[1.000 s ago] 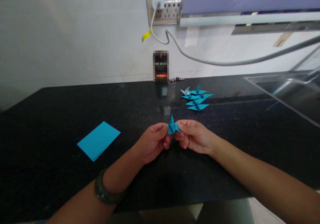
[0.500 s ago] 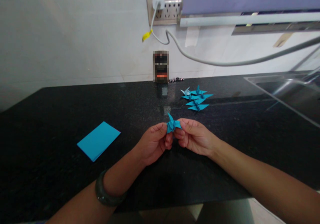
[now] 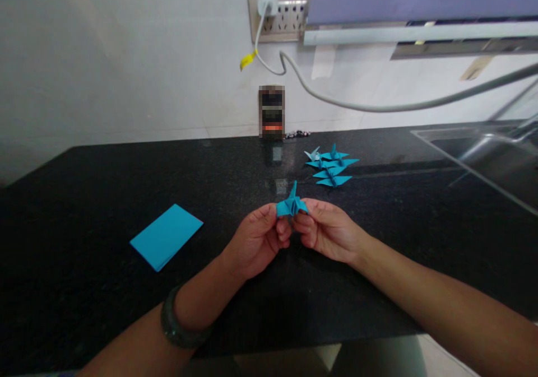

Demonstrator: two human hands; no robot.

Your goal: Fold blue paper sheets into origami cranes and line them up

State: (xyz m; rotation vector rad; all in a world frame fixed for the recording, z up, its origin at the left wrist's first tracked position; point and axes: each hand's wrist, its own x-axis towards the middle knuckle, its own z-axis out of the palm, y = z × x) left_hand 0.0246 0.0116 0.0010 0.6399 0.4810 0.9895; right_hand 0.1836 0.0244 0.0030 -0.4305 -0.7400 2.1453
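Between my two hands, a little above the dark countertop (image 3: 235,181), is a blue paper crane (image 3: 293,204) with one point standing up. My left hand (image 3: 263,240) pinches its left wing between thumb and fingers. On the other side, my right hand (image 3: 325,226) grips the right wing the same way. Beyond my hands lies a cluster of several folded paper cranes (image 3: 334,180), mostly blue, with one pale crane (image 3: 313,154) at its back left. A stack of blue paper (image 3: 167,237) lies flat to the left of my left hand.
A blurred-out upright object (image 3: 272,112) leans at the wall, beside a small beaded string (image 3: 297,134). On the right is a metal-rimmed sink (image 3: 474,170). A grey cable (image 3: 378,107) runs from the wall socket panel (image 3: 286,18) across the wall to the right.
The crane in my hands has shifted: its upright point now leans right rather than left, and its left wing shows wider. Both hands stay nearly in place.
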